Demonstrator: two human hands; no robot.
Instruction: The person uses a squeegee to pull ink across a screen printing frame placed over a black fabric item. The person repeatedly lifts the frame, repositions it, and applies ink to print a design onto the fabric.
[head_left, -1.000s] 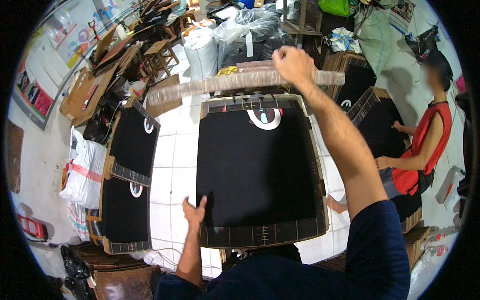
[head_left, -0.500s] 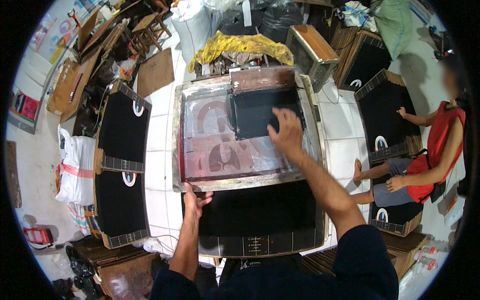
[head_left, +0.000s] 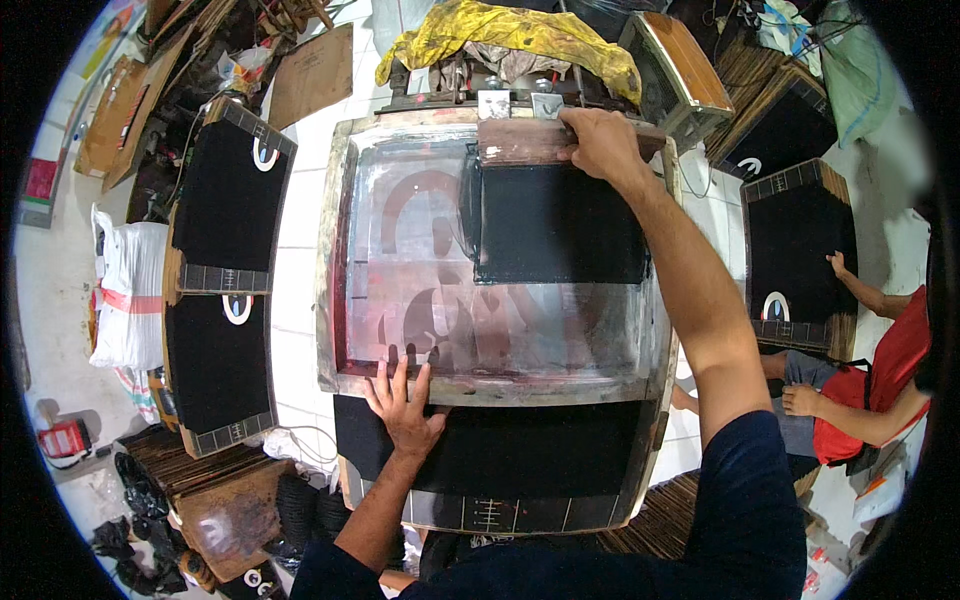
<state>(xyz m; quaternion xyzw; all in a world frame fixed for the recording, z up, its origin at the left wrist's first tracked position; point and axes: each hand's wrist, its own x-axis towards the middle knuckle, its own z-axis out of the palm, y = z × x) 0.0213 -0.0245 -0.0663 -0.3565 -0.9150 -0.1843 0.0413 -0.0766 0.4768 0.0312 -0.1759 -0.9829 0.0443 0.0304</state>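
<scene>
You are looking down on a board [head_left: 540, 514] with black cloth [head_left: 540, 445] showing along its near side; a wide frame [head_left: 540, 391] is lying over the rest of it, its cloudy mesh [head_left: 430, 240] facing up and showing curved shapes; on your left, black-faced boards [head_left: 222, 210] are lying in a row; on your right, more black-faced boards [head_left: 800, 225] are lying near another person in a red top [head_left: 900, 335], whose one hand [head_left: 837, 264] is resting at their edge; beyond the frame, a yellow cloth [head_left: 510, 30] is draping over some metal parts; a black patch [head_left: 560, 225] is filling much of the mesh's far right quarter, and a brown wooden bar [head_left: 520, 145] is standing along its far edge; your right hand [head_left: 605, 147] is closing around the bar's right half, fingers curling over the top; your left hand [head_left: 405, 408] is spreading wide across the frame's near rail, left of centre, fingertips reaching the mesh's edge; how firmly it is pressing, you cannot tell.
</scene>
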